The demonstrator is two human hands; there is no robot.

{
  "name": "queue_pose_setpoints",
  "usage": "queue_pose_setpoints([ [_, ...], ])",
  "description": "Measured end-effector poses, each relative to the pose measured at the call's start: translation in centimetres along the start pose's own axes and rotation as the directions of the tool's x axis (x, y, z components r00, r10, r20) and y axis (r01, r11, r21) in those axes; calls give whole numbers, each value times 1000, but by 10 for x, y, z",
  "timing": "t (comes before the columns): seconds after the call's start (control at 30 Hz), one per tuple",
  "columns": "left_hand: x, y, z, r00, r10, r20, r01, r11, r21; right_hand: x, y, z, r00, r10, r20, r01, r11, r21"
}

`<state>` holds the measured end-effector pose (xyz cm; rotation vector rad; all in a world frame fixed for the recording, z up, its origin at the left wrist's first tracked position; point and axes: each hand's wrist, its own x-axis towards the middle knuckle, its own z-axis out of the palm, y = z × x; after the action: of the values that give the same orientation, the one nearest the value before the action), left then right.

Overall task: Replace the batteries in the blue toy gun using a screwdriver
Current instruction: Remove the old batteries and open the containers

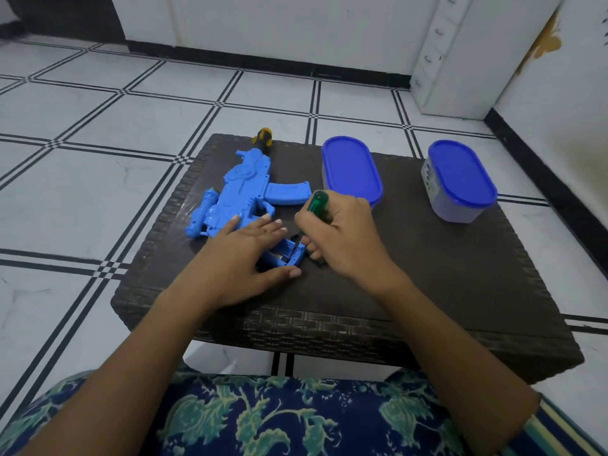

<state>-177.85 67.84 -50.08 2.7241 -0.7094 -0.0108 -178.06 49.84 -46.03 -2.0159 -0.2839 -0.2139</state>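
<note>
One lidded tub (352, 169) behind right hand (342, 241) gripping screwdriver (317, 200).

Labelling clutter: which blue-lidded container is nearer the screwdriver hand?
The container beside the toy gun, just behind the right hand; the other container stands apart near the right edge of the table.

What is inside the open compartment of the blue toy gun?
The tip of the screwdriver, gripped by the right hand, pokes into a dark cavity of the blue toy gun. The left hand covers the rest, so batteries cannot be confirmed.
</note>
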Motion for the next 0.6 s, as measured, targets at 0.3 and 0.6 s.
queue_pose_setpoints([
  [0.3, 6, 5, 2, 998, -61, 7, 61, 998, 3, 0, 3, -5, 993, 121, 3, -120, 984, 133],
  [0.6, 8, 0, -1, 994, -54, 92, 58, 997, -48, -4, -3, -5, 999, 39, 10, -40, 995, 89],
])
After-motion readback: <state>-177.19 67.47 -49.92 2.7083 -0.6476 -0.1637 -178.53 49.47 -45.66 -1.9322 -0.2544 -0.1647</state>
